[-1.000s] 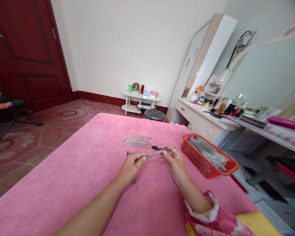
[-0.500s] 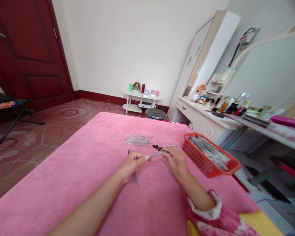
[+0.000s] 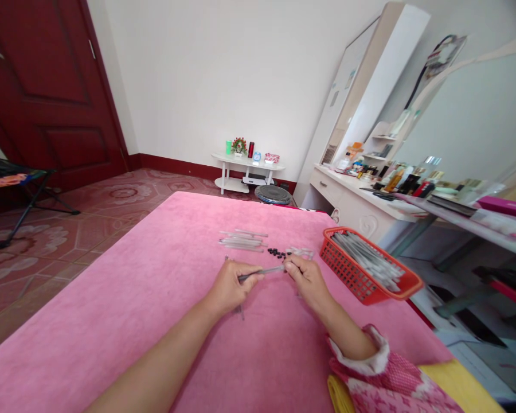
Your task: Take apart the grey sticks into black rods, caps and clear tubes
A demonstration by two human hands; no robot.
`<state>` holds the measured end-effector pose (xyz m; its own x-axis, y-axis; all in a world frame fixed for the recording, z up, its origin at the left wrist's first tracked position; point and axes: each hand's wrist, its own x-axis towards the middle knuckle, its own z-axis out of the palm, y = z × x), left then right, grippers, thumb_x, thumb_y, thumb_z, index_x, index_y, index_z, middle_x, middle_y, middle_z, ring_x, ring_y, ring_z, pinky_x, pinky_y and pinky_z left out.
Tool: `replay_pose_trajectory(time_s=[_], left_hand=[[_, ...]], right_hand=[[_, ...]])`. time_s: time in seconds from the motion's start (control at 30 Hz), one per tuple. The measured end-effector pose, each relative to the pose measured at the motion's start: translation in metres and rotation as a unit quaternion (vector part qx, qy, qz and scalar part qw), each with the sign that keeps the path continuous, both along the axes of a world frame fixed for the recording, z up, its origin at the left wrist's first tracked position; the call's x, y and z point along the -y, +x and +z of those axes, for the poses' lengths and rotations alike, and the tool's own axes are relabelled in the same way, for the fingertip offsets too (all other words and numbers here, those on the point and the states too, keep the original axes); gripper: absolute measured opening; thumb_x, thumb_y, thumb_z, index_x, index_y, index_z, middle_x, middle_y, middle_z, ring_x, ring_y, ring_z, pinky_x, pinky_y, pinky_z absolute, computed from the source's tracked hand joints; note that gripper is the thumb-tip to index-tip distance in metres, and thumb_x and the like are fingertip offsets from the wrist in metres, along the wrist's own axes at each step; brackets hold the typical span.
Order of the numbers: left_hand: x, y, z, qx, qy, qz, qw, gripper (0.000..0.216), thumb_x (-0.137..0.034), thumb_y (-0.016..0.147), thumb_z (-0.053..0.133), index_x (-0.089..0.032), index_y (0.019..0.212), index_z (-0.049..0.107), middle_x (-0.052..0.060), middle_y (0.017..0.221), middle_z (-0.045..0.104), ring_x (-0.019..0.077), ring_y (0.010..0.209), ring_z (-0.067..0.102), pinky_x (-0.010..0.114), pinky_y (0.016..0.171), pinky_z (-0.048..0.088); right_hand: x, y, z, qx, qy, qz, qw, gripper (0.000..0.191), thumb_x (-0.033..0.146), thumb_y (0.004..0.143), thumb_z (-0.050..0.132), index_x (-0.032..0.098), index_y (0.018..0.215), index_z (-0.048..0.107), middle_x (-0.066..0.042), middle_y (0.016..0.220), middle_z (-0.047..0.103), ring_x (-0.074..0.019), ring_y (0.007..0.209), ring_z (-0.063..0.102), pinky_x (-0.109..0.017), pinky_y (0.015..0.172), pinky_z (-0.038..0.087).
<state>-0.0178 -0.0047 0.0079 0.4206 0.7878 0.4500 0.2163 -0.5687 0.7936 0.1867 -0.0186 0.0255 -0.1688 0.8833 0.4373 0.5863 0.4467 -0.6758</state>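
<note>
Between my two hands runs a thin grey pen barrel [image 3: 272,269], nearly level above the pink cloth. My left hand [image 3: 233,285] is closed on its left part, where a darker section shows between thumb and fingers. The fingertips of my right hand [image 3: 306,279] pinch its right end and hide the tip. Just beyond the hands lie small black plugs [image 3: 277,253] and small whitish pieces [image 3: 301,251]. Several clear grey barrels [image 3: 242,241] lie side by side farther left. Below my left hand, slender grey pieces [image 3: 239,312] are partly covered.
To the right, an orange-red basket [image 3: 348,272] holds many grey barrels. Pink cloth [image 3: 124,292] covers the table. A yellow cloth [image 3: 456,384] lies by my right sleeve. Beyond the basket stands a dressing table [image 3: 348,198] with bottles.
My left hand has turned, and the barrel's dark section now shows in its grip. The barrel lies straighter between both hands. The camera view has shifted slightly.
</note>
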Motion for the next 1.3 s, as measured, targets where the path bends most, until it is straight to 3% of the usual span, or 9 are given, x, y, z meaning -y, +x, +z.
replay_pose_trajectory(time_s=[0.17,0.3,0.47,0.6,0.73,0.83,0.97,1.1,1.3], left_hand=[[-0.007,-0.006,-0.006,-0.053,0.102,0.028,0.993,0.026,-0.013,0.073,0.052,-0.022,0.085,0.072,0.005,0.067,0.066,0.0146,0.059,0.055,0.023,0.057,0.037],[-0.018,-0.011,-0.014,-0.046,0.048,0.063,0.996,0.033,-0.006,0.066,0.05,-0.021,0.087,0.071,0.003,0.078,0.069,0.0143,0.068,0.059,0.023,0.065,0.041],[-0.025,-0.013,-0.026,-0.056,0.001,0.177,0.983,0.02,-0.022,0.072,0.056,-0.018,0.085,0.071,-0.002,0.053,0.059,0.0091,0.047,0.047,0.02,0.049,0.034],[-0.025,-0.014,-0.028,-0.067,0.017,0.184,0.98,0.021,-0.026,0.074,0.056,-0.02,0.088,0.07,-0.002,0.056,0.058,0.0093,0.049,0.046,0.021,0.051,0.034],[-0.028,-0.017,-0.027,-0.049,0.062,0.181,0.98,0.028,-0.02,0.072,0.057,-0.021,0.098,0.066,-0.001,0.066,0.058,0.0104,0.055,0.047,0.021,0.055,0.036],[-0.033,-0.021,-0.029,-0.008,0.068,0.211,0.975,0.032,-0.019,0.073,0.055,-0.02,0.105,0.062,0.0,0.071,0.055,0.0103,0.056,0.046,0.022,0.056,0.037],[-0.038,-0.023,-0.033,0.026,0.052,0.221,0.973,0.029,-0.02,0.074,0.053,-0.019,0.101,0.063,0.0,0.074,0.054,0.0098,0.054,0.045,0.022,0.056,0.038],[-0.037,-0.019,-0.035,0.029,0.039,0.199,0.979,0.025,-0.021,0.075,0.053,-0.018,0.098,0.064,0.0,0.071,0.053,0.0098,0.054,0.045,0.022,0.055,0.039],[-0.035,-0.018,-0.033,0.019,0.024,0.181,0.983,0.02,-0.02,0.074,0.053,-0.019,0.09,0.066,0.0,0.073,0.055,0.0102,0.056,0.046,0.022,0.054,0.038]], right_hand=[[0.001,-0.009,-0.006,-0.102,-0.101,0.004,0.99,0.04,0.042,0.084,0.042,0.018,0.053,0.046,0.005,0.046,0.035,-0.0093,0.045,0.034,-0.022,0.047,0.025],[0.003,-0.022,-0.008,-0.135,-0.142,-0.002,0.981,0.041,0.044,0.086,0.039,0.016,0.057,0.05,0.005,0.045,0.034,-0.0085,0.042,0.03,-0.022,0.044,0.024],[0.003,-0.023,-0.002,-0.006,-0.083,0.052,0.995,0.03,0.033,0.084,0.047,0.015,0.062,0.058,0.001,0.057,0.051,-0.0114,0.058,0.046,-0.023,0.056,0.033],[0.012,-0.024,0.009,0.114,-0.045,0.064,0.99,0.016,0.027,0.08,0.054,0.019,0.077,0.067,-0.001,0.07,0.059,-0.0132,0.069,0.052,-0.024,0.065,0.036],[0.027,-0.022,0.023,0.239,-0.038,0.008,0.97,0.017,0.024,0.076,0.057,0.019,0.063,0.066,-0.001,0.064,0.056,-0.0133,0.065,0.05,-0.023,0.059,0.034],[0.033,0.003,0.04,0.264,-0.042,-0.038,0.963,0.022,0.023,0.077,0.053,0.018,0.058,0.064,-0.002,0.064,0.058,-0.013,0.062,0.052,-0.023,0.059,0.036],[0.029,0.073,0.068,0.235,0.004,-0.163,0.958,0.024,0.031,0.08,0.048,0.019,0.085,0.068,-0.005,0.083,0.067,-0.0178,0.076,0.059,-0.027,0.069,0.042],[0.029,0.137,0.086,0.286,-0.05,-0.32,0.902,0.028,0.037,0.075,0.05,0.021,0.086,0.07,-0.006,0.083,0.07,-0.0215,0.074,0.062,-0.028,0.062,0.043],[0.05,0.153,0.084,0.362,-0.132,-0.328,0.863,0.024,0.035,0.073,0.051,0.025,0.078,0.071,-0.004,0.076,0.07,-0.0198,0.065,0.064,-0.026,0.056,0.042]])
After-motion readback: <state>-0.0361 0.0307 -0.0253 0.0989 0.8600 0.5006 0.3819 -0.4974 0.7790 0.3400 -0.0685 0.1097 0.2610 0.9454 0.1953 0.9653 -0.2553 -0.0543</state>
